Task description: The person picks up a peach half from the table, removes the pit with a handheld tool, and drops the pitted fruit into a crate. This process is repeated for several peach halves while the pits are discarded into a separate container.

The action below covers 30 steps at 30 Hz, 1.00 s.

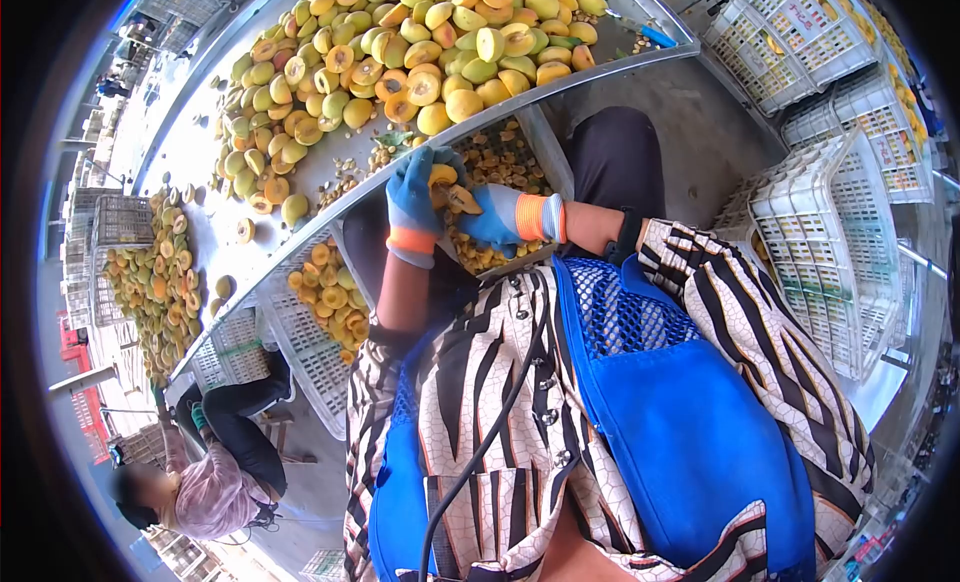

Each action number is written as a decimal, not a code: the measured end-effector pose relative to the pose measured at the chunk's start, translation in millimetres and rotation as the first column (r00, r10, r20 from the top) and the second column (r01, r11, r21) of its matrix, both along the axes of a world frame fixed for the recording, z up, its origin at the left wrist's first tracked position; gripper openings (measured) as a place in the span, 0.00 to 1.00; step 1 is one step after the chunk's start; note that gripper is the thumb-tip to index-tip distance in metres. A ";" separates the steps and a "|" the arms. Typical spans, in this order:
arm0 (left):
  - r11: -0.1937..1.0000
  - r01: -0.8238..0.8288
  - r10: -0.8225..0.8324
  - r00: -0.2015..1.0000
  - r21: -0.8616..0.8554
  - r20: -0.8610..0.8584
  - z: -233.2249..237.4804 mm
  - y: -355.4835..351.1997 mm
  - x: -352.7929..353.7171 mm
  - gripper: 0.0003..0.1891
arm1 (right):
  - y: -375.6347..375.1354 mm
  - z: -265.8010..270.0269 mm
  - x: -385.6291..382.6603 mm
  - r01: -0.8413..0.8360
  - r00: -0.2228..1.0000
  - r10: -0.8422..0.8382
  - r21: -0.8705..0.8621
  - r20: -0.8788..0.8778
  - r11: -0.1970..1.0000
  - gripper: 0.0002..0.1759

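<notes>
Fruit piece (446, 176) largely covered by left hand (415, 210), possibly halved, co-worker (215, 472) blurred at head, crates (885, 57) cut by edge

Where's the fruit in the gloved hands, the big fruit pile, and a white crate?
held fruit (458, 196), head view, its cut face.
fruit pile (420, 52), head view, its middle.
white crate (830, 232), head view, side wall.

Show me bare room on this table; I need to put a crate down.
Bare metal shows on the table between the fruit pile and the cut halves. The near rim there carries only scraps. The pile end is crowded; the left hand and right hand hold a fruit beside it.
</notes>
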<state>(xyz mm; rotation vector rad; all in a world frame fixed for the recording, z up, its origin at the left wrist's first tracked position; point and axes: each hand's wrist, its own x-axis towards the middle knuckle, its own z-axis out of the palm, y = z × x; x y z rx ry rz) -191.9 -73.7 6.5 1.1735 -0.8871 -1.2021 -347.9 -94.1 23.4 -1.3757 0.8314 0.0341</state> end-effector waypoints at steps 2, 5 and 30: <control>0.996 0.054 -0.050 0.997 0.078 -0.054 -4.7 -1.1 1.2 0.18 | -1.9 -12.1 -0.2 -0.027 1.000 0.027 -0.026 -0.005 0.999 0.13; 0.998 0.013 0.005 0.967 0.068 -0.256 -10.8 -4.4 0.2 0.15 | 1.0 -6.0 -0.2 0.032 0.999 -0.032 0.009 -0.019 0.999 0.14; 0.938 -0.346 0.309 0.847 -0.007 -0.434 -7.7 -0.9 -10.1 0.14 | -10.9 -29.4 -2.3 0.053 0.998 -0.041 -0.876 0.038 0.479 0.13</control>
